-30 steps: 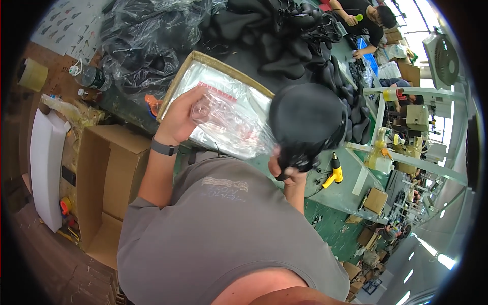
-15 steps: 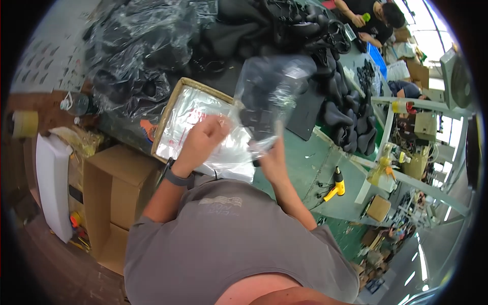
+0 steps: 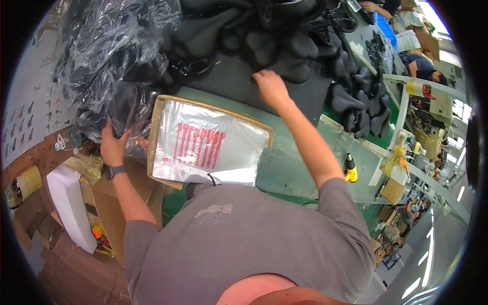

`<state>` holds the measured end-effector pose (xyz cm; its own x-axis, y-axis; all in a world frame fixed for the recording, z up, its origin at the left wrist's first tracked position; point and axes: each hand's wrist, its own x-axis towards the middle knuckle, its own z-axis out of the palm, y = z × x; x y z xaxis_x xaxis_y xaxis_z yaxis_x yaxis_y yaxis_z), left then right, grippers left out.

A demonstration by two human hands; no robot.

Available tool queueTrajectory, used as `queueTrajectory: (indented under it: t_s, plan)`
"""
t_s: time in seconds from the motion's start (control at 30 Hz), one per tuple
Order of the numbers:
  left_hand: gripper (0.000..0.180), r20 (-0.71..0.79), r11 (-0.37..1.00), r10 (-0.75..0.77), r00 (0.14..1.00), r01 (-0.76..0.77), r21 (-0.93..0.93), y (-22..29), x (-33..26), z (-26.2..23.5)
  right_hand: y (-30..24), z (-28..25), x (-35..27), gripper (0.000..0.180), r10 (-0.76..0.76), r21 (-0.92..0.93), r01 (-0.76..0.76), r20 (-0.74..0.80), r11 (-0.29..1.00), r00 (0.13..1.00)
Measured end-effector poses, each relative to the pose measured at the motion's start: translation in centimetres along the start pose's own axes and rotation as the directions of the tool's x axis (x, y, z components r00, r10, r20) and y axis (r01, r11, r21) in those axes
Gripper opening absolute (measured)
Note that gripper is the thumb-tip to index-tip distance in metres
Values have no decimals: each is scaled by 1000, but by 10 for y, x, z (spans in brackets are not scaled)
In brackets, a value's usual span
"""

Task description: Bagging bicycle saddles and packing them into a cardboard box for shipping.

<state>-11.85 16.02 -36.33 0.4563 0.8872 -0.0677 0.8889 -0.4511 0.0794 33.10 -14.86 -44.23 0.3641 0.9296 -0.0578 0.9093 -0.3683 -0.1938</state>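
My left hand (image 3: 113, 146) clamped a bagged black piece (image 3: 119, 114); right hand (image 3: 271, 87) fingers curled on black foam pads (image 3: 284, 61). The slick bag could've slipped.

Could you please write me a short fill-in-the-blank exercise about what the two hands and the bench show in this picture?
1. The right hand reaches into the pile of ____ saddle-shaped parts.
2. The left hand grips a part already wrapped in clear ____, at the bagged heap.
3. The stack of clear bags between the arms carries ____ printing.
4. A ____ hand tool stands on the green bench.

Missing words: black; plastic; red; yellow
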Motion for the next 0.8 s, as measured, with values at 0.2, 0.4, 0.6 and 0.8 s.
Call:
queueTrajectory:
  t_s: [0.2, 0.4, 0.6, 0.8]
  plan:
    - [34, -27, 980, 39, 999, -44, -195, -3, -27, 43, 58, 64, 11, 26, -140, -409, 64, -157, 910, 978]
    - [38, -216, 889, 18, 976, -115, -443, 45, -65, 39, 51, 10, -29, 44, 45, -116, -76, -255, 990, 966]
    - [13, -272, 581, 447, 852, -508, -636, 162, -137, 45, 45, -7, -177, 58, 629, 508, -402, -433, 762, 645]
    - [31, 66, 546, 789, 611, -646, -534, 255, -213, 112, -64, 84, -383, 55, 955, 792, -581, -8, 187, 297]
